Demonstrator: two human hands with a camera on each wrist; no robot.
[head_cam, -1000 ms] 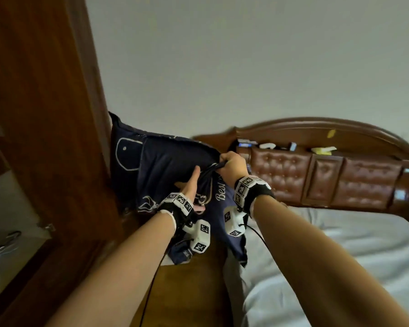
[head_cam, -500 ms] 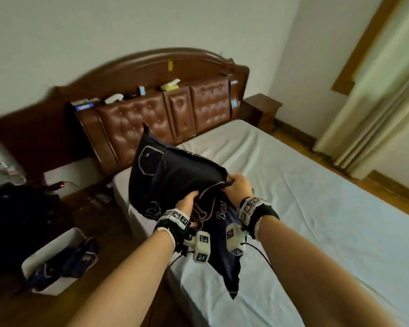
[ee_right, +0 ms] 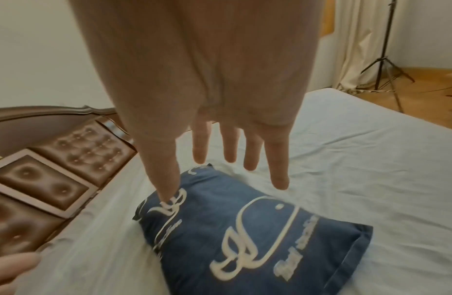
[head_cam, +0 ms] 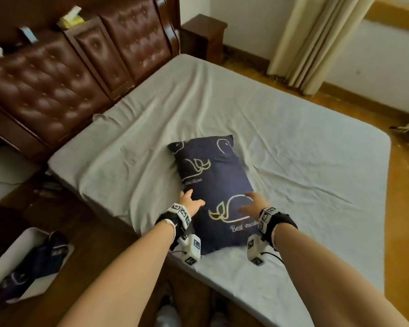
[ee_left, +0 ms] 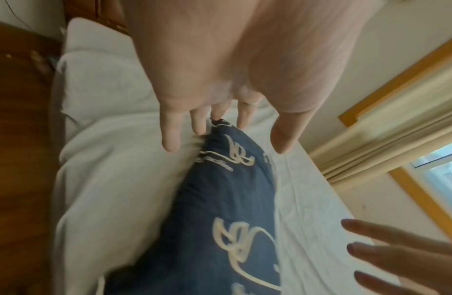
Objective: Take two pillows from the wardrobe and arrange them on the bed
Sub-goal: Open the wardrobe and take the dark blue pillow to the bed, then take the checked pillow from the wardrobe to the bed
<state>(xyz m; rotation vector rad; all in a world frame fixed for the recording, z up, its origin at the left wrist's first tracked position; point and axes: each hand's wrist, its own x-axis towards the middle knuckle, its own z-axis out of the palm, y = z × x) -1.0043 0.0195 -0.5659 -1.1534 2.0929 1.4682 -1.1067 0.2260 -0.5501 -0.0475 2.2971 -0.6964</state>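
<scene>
A navy pillow (head_cam: 213, 182) with cream whale outlines lies flat on the grey sheet of the bed (head_cam: 293, 142), near its left side. The pillow also shows in the left wrist view (ee_left: 227, 209) and the right wrist view (ee_right: 245, 225). My left hand (head_cam: 190, 201) hovers at the pillow's near left edge with fingers spread, holding nothing. My right hand (head_cam: 252, 204) hovers over the near end of the pillow, its fingers (ee_right: 278, 169) straight and apart from the cloth. Neither hand grips the pillow.
A brown tufted headboard (head_cam: 57, 79) stands at the bed's far left end, with a nightstand (head_cam: 203, 31) beyond. A white basket (head_cam: 21, 263) holding dark cloth sits on the wooden floor at the left. Curtains (head_cam: 316, 38) hang at the far right. A tripod (ee_right: 386, 59) stands beyond the bed.
Both hands let go of the pillow, which dropped from the air onto the sheet. The view swung from the wardrobe to look down on the bed.
</scene>
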